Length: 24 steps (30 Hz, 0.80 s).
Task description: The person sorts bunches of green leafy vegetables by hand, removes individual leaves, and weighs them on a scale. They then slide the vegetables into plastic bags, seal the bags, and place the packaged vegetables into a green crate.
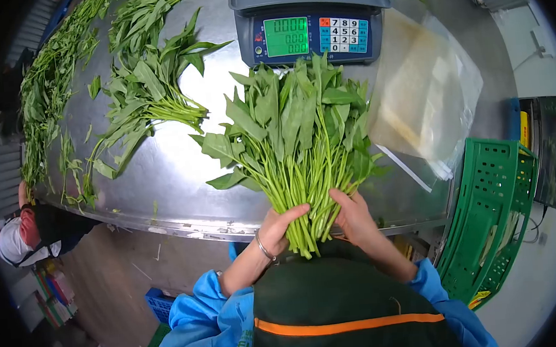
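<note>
A large bunch of water spinach (299, 152) is held upright in front of me, leaves pointing away and cut stems toward my apron. My left hand (283, 226), with a bangle at the wrist, grips the stems from the left, thumb across them. From the right, my right hand (353, 216) closes on the same stems with its thumb on top. Just beyond the leaf tips stands a digital scale (313, 35) with a lit green display reading zeros. The fingers beneath the bunch are hidden.
More leafy greens (150, 98) lie on the metal table (190, 202) at left. Clear plastic bags (420, 92) are stacked at right. Green crates (481, 217) stand beside the table's right end. Another person (27, 233) is at the far left edge.
</note>
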Each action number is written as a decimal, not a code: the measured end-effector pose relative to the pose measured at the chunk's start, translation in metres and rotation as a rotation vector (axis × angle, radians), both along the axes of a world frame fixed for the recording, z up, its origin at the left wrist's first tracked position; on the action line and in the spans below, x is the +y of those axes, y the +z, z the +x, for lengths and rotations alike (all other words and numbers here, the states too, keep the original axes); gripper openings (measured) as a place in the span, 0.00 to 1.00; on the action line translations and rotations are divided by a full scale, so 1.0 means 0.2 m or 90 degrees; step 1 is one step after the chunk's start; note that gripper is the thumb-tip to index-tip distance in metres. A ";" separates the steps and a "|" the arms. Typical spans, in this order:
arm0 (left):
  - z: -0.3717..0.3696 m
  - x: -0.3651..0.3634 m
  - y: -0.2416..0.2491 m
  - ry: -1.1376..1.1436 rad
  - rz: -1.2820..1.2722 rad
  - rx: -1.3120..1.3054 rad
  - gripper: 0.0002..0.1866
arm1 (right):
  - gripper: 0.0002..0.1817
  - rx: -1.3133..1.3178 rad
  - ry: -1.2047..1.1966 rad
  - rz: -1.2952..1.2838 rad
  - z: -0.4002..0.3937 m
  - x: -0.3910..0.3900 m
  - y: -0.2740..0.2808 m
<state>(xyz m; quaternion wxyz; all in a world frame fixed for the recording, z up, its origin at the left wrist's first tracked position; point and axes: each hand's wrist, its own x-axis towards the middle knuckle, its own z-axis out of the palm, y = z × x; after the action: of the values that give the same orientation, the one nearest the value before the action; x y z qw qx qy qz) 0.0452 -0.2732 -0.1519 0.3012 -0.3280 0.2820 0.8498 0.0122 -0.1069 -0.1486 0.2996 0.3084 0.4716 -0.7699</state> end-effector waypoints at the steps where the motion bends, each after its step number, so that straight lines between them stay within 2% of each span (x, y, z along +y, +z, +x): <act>1: -0.01 -0.01 0.00 0.003 -0.008 0.002 0.21 | 0.23 -0.018 0.091 -0.018 -0.05 0.05 0.02; 2: -0.03 -0.01 0.03 0.002 -0.008 0.007 0.21 | 0.27 -0.008 0.172 -0.094 -0.11 0.11 0.06; 4: -0.04 -0.03 0.09 0.002 0.022 0.032 0.21 | 0.27 -0.019 0.261 -0.194 -0.22 0.20 0.13; 5: -0.01 -0.03 0.03 -0.013 0.020 0.045 0.23 | 0.27 -0.023 0.258 -0.193 -0.19 0.20 0.09; 7: 0.01 0.00 0.02 -0.021 -0.010 0.052 0.22 | 0.27 -0.058 0.141 -0.189 -0.13 0.14 -0.01; 8: 0.00 0.01 0.01 -0.024 -0.043 0.064 0.22 | 0.26 -0.070 0.045 -0.125 -0.09 0.03 0.01; 10: 0.01 0.04 -0.06 -0.001 -0.053 0.062 0.22 | 0.25 0.071 -0.054 0.033 -0.01 -0.12 -0.03; 11: 0.01 0.06 -0.10 -0.025 -0.102 0.088 0.23 | 0.25 0.066 -0.055 0.034 0.01 -0.14 -0.05; 13: 0.03 0.05 -0.08 -0.120 -0.262 0.182 0.24 | 0.25 0.173 -0.030 0.205 -0.01 -0.16 -0.08; 14: 0.04 0.05 -0.03 -0.119 -0.261 0.190 0.24 | 0.25 0.180 -0.031 0.207 0.00 -0.14 -0.06; 16: 0.09 0.07 0.02 0.050 -0.111 0.144 0.21 | 0.24 0.009 -0.194 -0.026 0.06 -0.08 -0.02; 20: 0.12 0.07 -0.07 0.046 -0.023 -0.014 0.20 | 0.24 -0.048 -0.114 0.112 0.12 -0.08 -0.13; 24: 0.11 0.06 -0.05 0.076 0.034 -0.026 0.18 | 0.25 -0.042 -0.069 0.109 0.17 -0.06 -0.05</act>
<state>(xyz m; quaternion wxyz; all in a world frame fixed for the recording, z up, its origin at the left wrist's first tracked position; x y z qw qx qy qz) 0.0679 -0.2604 -0.1611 0.2640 -0.3533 0.2329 0.8667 0.0462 -0.1188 -0.1585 0.2453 0.3833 0.5079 -0.7314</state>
